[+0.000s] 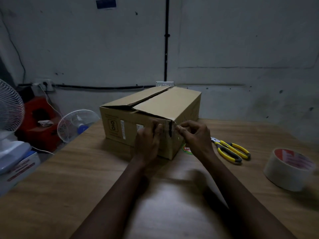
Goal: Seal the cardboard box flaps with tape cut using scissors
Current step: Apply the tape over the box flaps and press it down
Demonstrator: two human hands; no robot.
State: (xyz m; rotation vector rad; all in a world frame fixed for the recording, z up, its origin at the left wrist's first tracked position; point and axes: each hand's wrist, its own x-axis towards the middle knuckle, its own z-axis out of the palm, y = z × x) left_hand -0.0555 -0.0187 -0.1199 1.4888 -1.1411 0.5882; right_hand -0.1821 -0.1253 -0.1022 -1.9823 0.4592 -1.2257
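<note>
One bench [69, 178] carries everything, and one cardboard box [151, 116] stands on it as the landmark. Judged from the frame, the task is at an early stage: the two top flaps [165, 99] are folded down but not flush, the seam between them gapes dark and shows no tape along it, so the main seal remains to be done. Work is presently at the box's near corner, where a short pale strip, probably tape, seems to lie over the edge.

One left hand [148, 140] lies flat against the near face of the box, fingers extended, holding nothing. One right hand [195, 135] is just right of that corner, thumb and forefinger pinched together; whether a tape end sits in the grip cannot be told.

One tape roll [288, 168] rests well to the right of the box. One pair of yellow-handled scissors [229, 149] lies between roll and box, untouched.
</note>
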